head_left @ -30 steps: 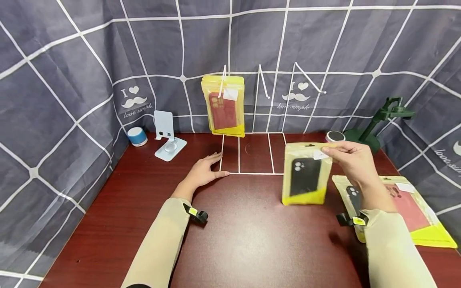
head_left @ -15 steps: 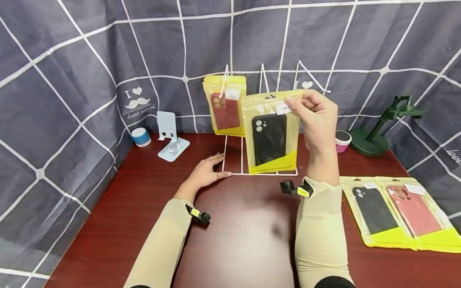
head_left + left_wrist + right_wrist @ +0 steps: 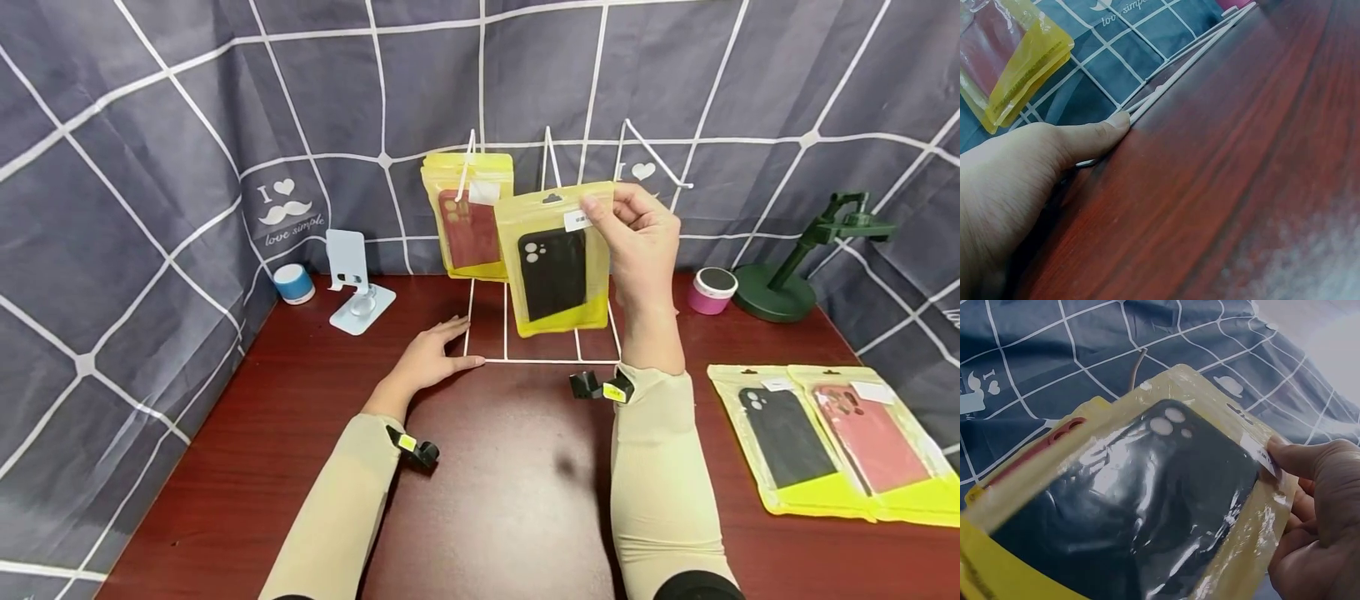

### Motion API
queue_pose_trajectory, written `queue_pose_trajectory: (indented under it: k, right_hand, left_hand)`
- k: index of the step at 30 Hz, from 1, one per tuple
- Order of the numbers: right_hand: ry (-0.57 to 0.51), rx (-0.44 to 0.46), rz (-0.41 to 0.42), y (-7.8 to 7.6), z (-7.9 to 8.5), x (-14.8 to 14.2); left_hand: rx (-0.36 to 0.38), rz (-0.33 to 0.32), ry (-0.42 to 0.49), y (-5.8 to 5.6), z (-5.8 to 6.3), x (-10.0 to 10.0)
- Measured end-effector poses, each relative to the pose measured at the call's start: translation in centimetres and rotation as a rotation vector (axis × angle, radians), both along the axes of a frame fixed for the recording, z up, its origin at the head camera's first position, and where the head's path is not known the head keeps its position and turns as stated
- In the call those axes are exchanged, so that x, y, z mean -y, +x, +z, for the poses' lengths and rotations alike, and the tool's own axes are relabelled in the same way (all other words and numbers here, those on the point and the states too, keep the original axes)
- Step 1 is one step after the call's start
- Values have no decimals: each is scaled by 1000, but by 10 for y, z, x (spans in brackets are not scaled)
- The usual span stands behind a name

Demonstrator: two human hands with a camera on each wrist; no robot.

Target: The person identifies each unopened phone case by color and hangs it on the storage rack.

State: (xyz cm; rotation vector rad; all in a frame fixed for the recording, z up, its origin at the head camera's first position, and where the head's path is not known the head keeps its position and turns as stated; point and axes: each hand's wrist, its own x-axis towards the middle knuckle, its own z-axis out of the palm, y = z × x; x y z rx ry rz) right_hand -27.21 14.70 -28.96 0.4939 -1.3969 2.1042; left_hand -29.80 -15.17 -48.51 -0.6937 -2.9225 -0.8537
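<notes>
In the head view my right hand (image 3: pixel 645 242) pinches the top right corner of a yellow clear-fronted packet (image 3: pixel 555 321) holding a black phone case (image 3: pixel 553 275). The packet hangs upright in front of a white wire display rack (image 3: pixel 551 362). Its hang hole lies close to the tip of the middle hook (image 3: pixel 553 162); whether they touch I cannot tell. My left hand (image 3: pixel 435 354) rests at the rack's front left corner, fingers extended. In the left wrist view its thumb (image 3: pixel 1100 134) touches the wire base. Packets with a red phone case (image 3: pixel 468 233) in front hang on the left hook.
Two more packets, one with a black case (image 3: pixel 787 437) and one with a red case (image 3: pixel 870 437), lie at the right. A blue speaker (image 3: pixel 293 285) and phone stand (image 3: pixel 356 287) stand left. A pink speaker (image 3: pixel 712 292) and green stand (image 3: pixel 776 287) are back right.
My right hand has carried the black-case packet left and up from the table's right side to the middle hook. The left hand has stayed at the rack's corner.
</notes>
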Motion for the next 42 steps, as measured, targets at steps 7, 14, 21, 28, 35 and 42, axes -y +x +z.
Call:
queue_pose_trajectory:
  k: [7,14,21,28,35,42]
  right_hand:
    - [-10,-15,15,0,2,-4]
    - [16,10,-11,-5,-1,-6]
    - [23,43,-14,-11,-5,-7]
    - [69,78,70,-18,-16,-8]
    - [294,192,228,-26,-39,-12]
    - [409,292,333,-35,-64,-26]
  left_hand:
    - [0,13,6,0,3,1]
    - [-2,11,4,-1,3,1]
    - [-17,11,8,-2,5,0]
    - [-9,3,14,-1,3,1]
    - [-1,-2,17,1,1,2]
    - [-4,-7,15,1,-1,0]
